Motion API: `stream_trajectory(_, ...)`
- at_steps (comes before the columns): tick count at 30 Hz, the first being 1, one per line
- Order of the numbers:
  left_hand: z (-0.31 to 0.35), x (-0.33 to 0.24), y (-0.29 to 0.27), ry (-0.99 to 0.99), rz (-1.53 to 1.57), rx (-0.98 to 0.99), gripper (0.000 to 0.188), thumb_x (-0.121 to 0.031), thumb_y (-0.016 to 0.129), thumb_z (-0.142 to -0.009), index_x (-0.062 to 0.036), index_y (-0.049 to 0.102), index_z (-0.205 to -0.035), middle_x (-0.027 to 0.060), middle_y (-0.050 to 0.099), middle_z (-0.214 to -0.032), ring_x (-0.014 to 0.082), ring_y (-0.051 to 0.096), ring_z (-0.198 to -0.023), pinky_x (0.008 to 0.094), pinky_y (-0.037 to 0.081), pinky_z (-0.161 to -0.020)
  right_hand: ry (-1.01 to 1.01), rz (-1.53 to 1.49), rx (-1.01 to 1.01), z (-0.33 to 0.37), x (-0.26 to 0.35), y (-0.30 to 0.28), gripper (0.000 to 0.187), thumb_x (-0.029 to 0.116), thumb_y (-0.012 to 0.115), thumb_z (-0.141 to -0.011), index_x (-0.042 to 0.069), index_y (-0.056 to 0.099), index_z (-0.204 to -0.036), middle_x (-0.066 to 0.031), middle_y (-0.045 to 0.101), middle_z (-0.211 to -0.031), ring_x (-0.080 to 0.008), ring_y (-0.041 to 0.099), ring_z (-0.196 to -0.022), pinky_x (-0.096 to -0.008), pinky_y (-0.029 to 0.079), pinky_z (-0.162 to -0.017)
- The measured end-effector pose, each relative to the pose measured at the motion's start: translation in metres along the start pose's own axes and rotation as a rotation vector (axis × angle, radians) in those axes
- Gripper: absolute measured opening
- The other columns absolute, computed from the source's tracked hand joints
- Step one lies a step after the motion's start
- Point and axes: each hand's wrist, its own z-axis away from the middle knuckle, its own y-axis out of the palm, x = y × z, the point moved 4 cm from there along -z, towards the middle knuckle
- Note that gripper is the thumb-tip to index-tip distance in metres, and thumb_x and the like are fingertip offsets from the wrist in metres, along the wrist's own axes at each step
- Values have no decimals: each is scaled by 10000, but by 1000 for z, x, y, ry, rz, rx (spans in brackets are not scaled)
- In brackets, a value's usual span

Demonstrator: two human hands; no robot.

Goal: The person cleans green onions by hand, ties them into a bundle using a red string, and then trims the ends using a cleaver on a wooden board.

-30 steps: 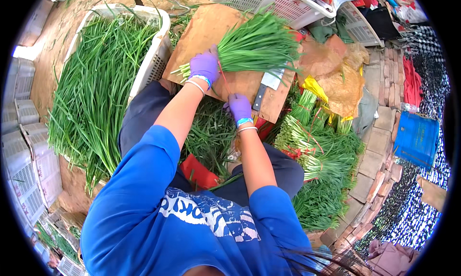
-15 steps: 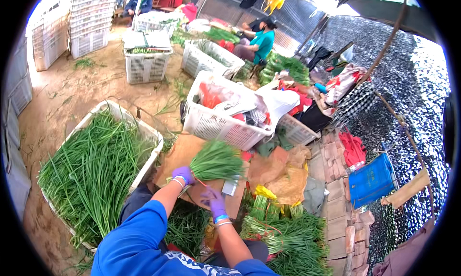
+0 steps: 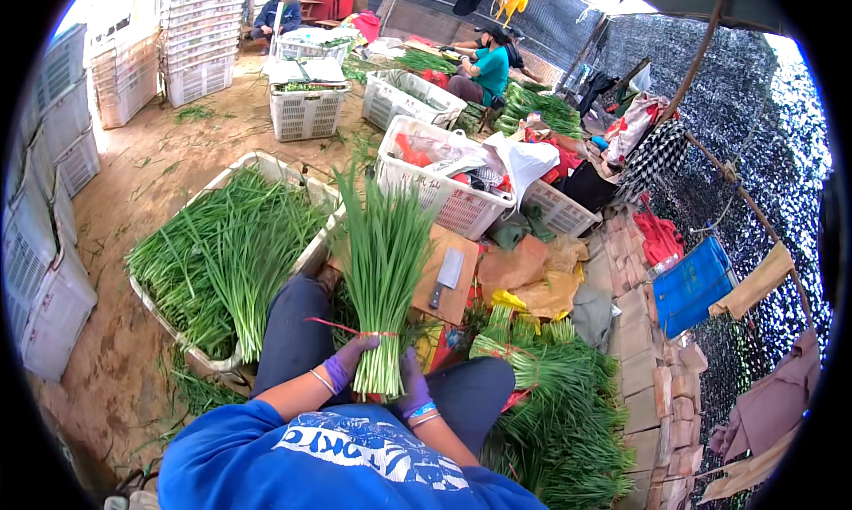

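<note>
An upright bunch of garlic chives (image 3: 383, 275) stands before me, leaves up and pale stem ends down, with a red tie round its lower part. My left hand (image 3: 351, 357), in a purple glove, is closed round the stems at the tie, whose loose end sticks out leftward. Also gloved in purple, my right hand (image 3: 413, 384) lies along the right side of the stem ends with its fingers pointing up; they are partly hidden. Beyond the bunch, a cleaver (image 3: 450, 268) with a dark handle rests on a brown board (image 3: 461, 304).
To my left stands a crate (image 3: 153, 308) heaped with loose chives (image 3: 222, 253). Tied bunches (image 3: 564, 403) are piled at my right, beside a row of bricks (image 3: 635, 368). A white crate (image 3: 444, 199) holds cloths and bags. A person (image 3: 484, 71) sits farther back.
The chive bunch was lying over the board; now it stands upright, closer to me. Both hands have drawn back toward my body, and the cleaver is more exposed. The view has shifted.
</note>
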Motion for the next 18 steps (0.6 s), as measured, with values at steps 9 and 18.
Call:
stream_trajectory(9,12,43,-44,-372,69,-391,301,-309,493,-839,-65,535,-1010,129,615,-904,281,592,-824,413,454,-814,322,-129,51,0,-50,-5,436,453,523,-825,115,533,-1100,-87,589,-1001,-241,572,-886,-395,461,-804)
stream_trajectory(18,-6,38,-50,-352,117,-371,302,-336,499,-830,-77,558,-974,121,626,-864,268,602,-762,410,476,-762,266,-113,27,-17,-42,0,448,481,539,-802,108,549,-1051,-81,600,-955,-248,576,-864,-402,472,-787)
